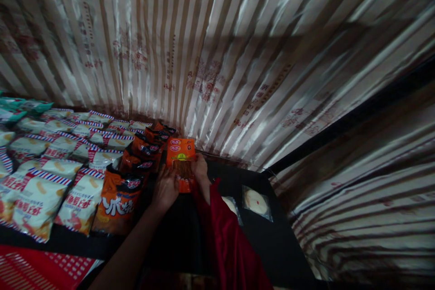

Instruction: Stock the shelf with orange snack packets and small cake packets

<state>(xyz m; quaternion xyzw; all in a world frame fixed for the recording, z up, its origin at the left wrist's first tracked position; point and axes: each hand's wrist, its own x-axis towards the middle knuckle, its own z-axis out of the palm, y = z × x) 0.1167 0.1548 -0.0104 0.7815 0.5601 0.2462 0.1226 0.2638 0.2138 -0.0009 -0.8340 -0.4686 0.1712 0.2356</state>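
Between the left hand (167, 190) and the right hand (201, 171), over the black table (277, 244), is the orange packet (181, 163), a yellow-green oval on its front and brown strips showing below; whether its foot rests on the table cannot be told. The left hand is closed on the packet's lower left side, fingers against the front by the strips; the right hand holds the packet's right edge, about halfway down, fingers bent in; both grips are narrow, though the dim light hides the thumbs. A red sleeve (234, 244) covers the right arm, running from below the packet toward the person.

Just left of the packet stand orange bags (136, 163) with black tops, in a row reaching from nearer the person to behind it; farther left of it are white bags (61, 145) with striped ends, in several rows; farthest left, and behind it, lie green bags (30, 106). Nearer the person than the packet, well to its left, is a red basket (44, 269); right of the packet, and a little nearer, lie two pale discs (255, 201) in clear wrap, one partly hidden by the sleeve; behind the packet hangs a striped sheet (210, 54) with red print.
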